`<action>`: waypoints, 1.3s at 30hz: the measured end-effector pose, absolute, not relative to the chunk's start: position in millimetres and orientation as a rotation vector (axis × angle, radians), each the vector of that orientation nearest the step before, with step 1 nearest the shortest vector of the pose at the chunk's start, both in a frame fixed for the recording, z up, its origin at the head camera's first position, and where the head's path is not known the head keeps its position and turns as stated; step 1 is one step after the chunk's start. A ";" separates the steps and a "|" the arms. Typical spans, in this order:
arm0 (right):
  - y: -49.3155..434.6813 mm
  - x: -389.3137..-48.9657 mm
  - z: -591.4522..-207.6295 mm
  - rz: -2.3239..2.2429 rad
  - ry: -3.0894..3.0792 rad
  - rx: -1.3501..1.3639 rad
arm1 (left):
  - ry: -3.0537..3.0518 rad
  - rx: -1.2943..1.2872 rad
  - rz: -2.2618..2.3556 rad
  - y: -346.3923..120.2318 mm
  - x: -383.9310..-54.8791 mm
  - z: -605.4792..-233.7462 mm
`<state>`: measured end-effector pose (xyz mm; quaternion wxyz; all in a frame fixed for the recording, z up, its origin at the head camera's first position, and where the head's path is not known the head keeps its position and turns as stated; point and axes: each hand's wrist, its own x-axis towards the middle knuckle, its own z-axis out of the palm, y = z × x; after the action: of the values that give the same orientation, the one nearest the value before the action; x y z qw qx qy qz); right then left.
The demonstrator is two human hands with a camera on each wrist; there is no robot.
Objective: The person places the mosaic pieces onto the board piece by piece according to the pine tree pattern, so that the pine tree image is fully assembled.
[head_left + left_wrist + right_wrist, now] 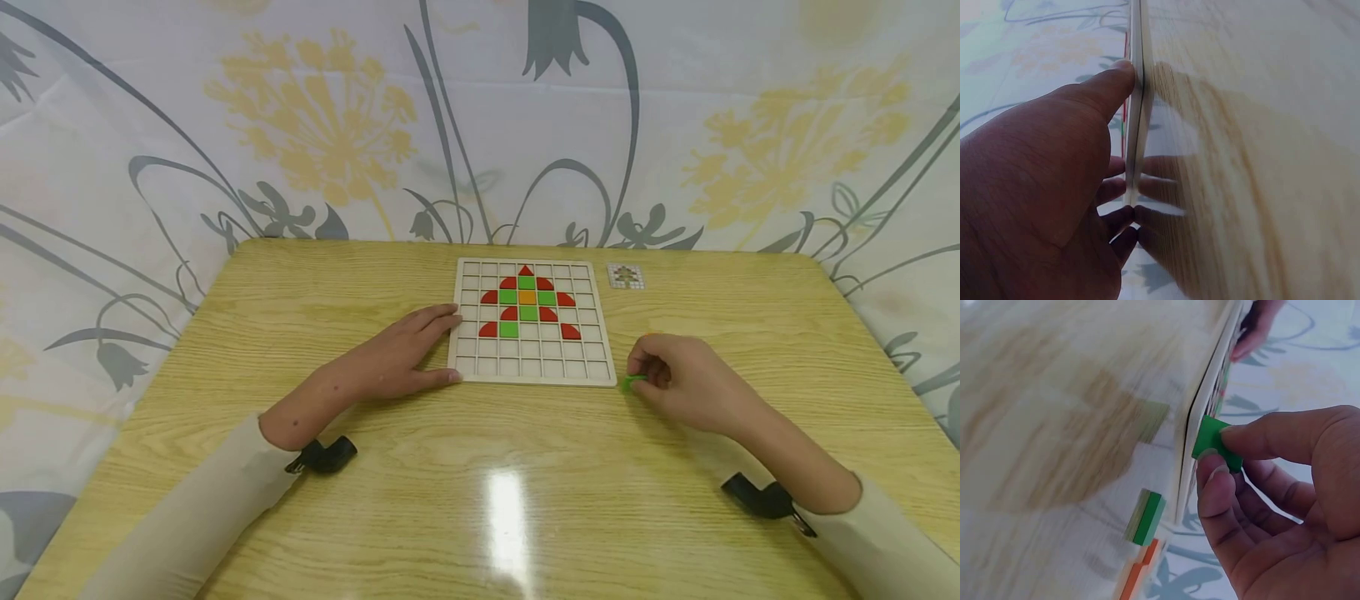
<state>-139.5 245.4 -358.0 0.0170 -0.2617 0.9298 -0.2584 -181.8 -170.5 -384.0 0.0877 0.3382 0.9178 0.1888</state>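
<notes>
A pale gridded board lies on the table, with red quarter-round pieces, green squares, an orange square and a red triangle set in its cells. My left hand rests against the board's left edge, fingers extended and thumb at the near corner. Just off the near right corner, my right hand pinches a green square tile between thumb and fingers. In the right wrist view, another green tile and orange pieces lie on the table close to that hand.
A small pattern card lies to the right of the board's far corner. The wooden table runs back to a wall covering printed with flowers. Black straps with fittings sit at both wrists.
</notes>
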 end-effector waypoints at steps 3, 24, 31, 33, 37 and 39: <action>240.8 -143.8 -357.5 -0.827 2.888 -0.830 | 2.732 1.006 0.564 -170.0 -182.0 -384.3; 202.4 -178.8 -354.5 -0.977 2.825 -0.745 | 2.740 1.018 0.559 -169.8 -181.3 -383.9; 188.2 -189.5 -356.0 -0.998 2.801 -0.754 | 2.740 1.018 0.555 -169.7 -180.8 -384.0; 184.2 -192.5 -356.2 -0.999 2.798 -0.754 | 2.738 1.018 0.555 -169.6 -180.8 -383.9; 177.0 -200.3 -358.0 -0.993 2.796 -0.757 | 2.729 1.020 0.557 -169.6 -180.7 -383.5; 173.5 -204.3 -359.0 -0.985 2.794 -0.748 | 2.724 1.020 0.557 -169.5 -180.7 -383.3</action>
<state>-204.3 173.5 -359.0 0.0428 -0.2447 0.9135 -0.3221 -180.7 -169.5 -383.3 0.0897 0.3431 0.9161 0.1873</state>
